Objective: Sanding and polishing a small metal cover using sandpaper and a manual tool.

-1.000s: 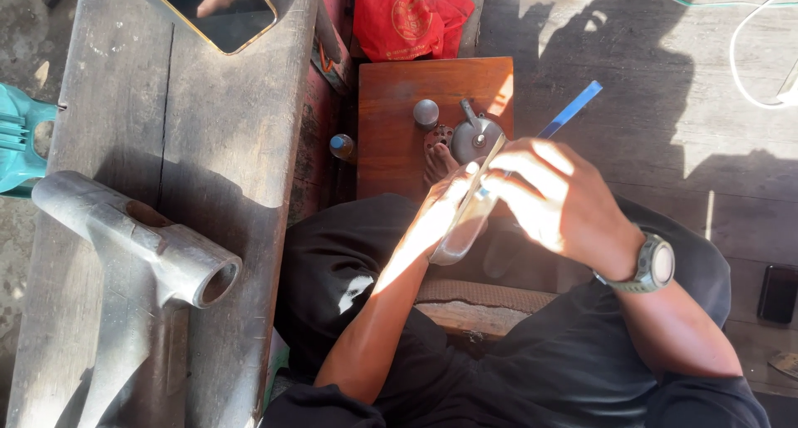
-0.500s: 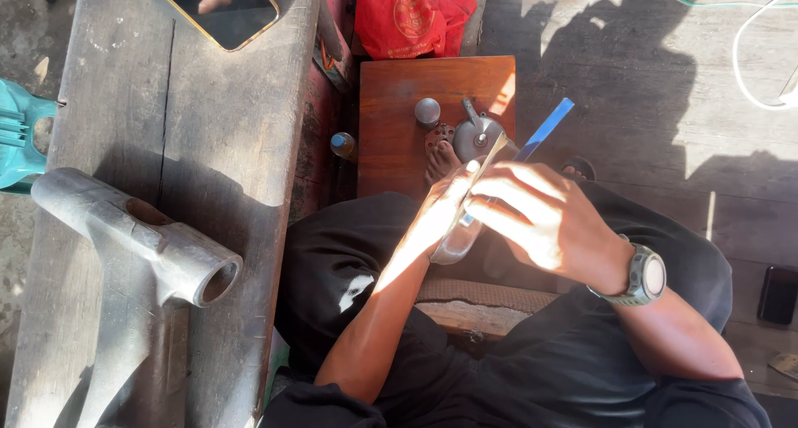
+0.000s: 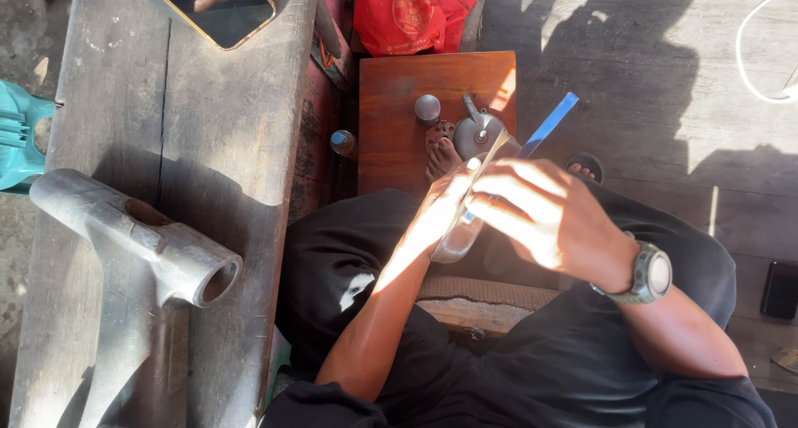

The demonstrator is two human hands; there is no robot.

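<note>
I saw my left hand (image 3: 445, 208) wrapped around a small rounded metal piece (image 3: 455, 243), fingers pressed shut on it, just above my lap. My right hand (image 3: 544, 220) was closed over a long blue strip-like tool (image 3: 549, 129), which ran up and away towards the far right; its near end lay against the metal piece, though I could not tell exactly where they met because my fingers hid the spot. A grey wristwatch (image 3: 648, 274) sat on my right wrist. Just beyond my hands stood a low reddish wooden stool (image 3: 391, 104) with a small grey oil can (image 3: 478, 133) and a round knob (image 3: 427, 108) on it. To my left lay a grey wooden bench (image 3: 108, 112) bearing a heavy metal pipe fitting (image 3: 141, 237) and a phone (image 3: 208, 4). A red bag (image 3: 407, 12) lay past the stool
</note>
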